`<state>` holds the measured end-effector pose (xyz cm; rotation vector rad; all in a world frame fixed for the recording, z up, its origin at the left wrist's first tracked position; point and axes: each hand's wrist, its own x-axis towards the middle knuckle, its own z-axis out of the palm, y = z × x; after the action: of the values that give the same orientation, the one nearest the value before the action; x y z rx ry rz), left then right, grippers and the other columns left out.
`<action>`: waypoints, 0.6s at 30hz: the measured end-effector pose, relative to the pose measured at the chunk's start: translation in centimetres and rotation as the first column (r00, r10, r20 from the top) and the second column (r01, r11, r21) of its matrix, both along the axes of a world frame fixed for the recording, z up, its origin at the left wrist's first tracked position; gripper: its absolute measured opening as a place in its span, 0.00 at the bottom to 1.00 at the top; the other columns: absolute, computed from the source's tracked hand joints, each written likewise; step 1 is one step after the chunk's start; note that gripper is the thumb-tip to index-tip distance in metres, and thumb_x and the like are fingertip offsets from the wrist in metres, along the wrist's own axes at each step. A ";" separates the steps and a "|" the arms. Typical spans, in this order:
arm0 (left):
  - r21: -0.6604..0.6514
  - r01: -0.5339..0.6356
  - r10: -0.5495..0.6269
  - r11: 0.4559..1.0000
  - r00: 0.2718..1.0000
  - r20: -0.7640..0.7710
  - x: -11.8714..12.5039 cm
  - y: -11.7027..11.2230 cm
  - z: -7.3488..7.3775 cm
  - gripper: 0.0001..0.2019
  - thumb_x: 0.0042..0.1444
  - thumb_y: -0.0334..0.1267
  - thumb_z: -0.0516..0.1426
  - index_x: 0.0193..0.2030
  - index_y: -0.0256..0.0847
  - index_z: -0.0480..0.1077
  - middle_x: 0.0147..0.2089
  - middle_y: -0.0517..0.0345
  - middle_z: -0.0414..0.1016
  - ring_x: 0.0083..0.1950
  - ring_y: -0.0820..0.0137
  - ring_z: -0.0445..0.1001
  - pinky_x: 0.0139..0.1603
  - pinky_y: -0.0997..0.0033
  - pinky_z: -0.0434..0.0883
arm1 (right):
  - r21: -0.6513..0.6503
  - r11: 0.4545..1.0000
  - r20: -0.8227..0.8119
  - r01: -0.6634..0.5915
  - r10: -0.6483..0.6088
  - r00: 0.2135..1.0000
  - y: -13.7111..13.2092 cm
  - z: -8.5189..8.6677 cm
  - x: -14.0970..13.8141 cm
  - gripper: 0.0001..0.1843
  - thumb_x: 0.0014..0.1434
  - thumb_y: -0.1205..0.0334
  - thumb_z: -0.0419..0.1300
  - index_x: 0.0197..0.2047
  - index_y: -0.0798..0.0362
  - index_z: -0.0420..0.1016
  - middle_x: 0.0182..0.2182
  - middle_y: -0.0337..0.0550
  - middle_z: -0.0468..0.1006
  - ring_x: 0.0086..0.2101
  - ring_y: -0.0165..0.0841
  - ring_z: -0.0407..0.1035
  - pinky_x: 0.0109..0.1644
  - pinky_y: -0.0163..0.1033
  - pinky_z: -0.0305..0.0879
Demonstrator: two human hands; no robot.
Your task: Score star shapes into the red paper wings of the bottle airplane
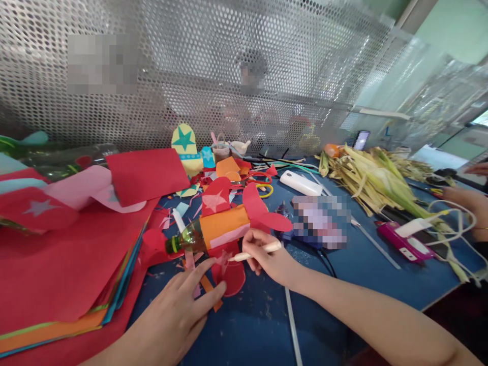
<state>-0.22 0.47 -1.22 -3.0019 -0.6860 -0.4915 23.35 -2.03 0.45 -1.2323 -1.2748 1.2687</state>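
A green bottle (193, 237) lies on its side, wrapped in an orange paper band (221, 223) with a pink strip. Red paper fins (263, 216) stick out from its base end, and a red wing with a pale star stands on its far side. In my right hand (267, 256) is a white pen (272, 247), its tip at a star on the near red paper wing (233, 281). My left hand (179, 300) is spread, with fingertips resting on that wing's left edge. Paper scraps lie around the bottle.
Stacked coloured paper (68, 254) covers the left side. Behind are red-handled scissors (259, 178) and a white device (301, 183). Rightward lie corn husks (373, 178), a purple power strip (406, 241) with a cable, and another person's hand (463, 201). A perforated metal screen (213, 66) stands behind.
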 end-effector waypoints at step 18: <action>-0.087 0.068 -0.070 0.994 0.997 -0.021 0.6 0.1 0.4 0.22 0.55 0.25 0.48 0.55 0.46 0.65 0.62 0.42 0.54 0.54 0.53 0.65 0.47 0.50 0.71 | 0.075 0.997 0.084 0.025 -0.031 0.996 -0.7 0.4 0.2 0.11 0.60 0.54 0.55 0.30 0.51 0.62 0.17 0.31 0.66 0.19 0.26 0.61 0.25 0.33 0.59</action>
<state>0.41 0.56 -0.85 -3.1163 -0.6198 -0.4390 23.59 -2.70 0.87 -1.2579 -1.3494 1.1493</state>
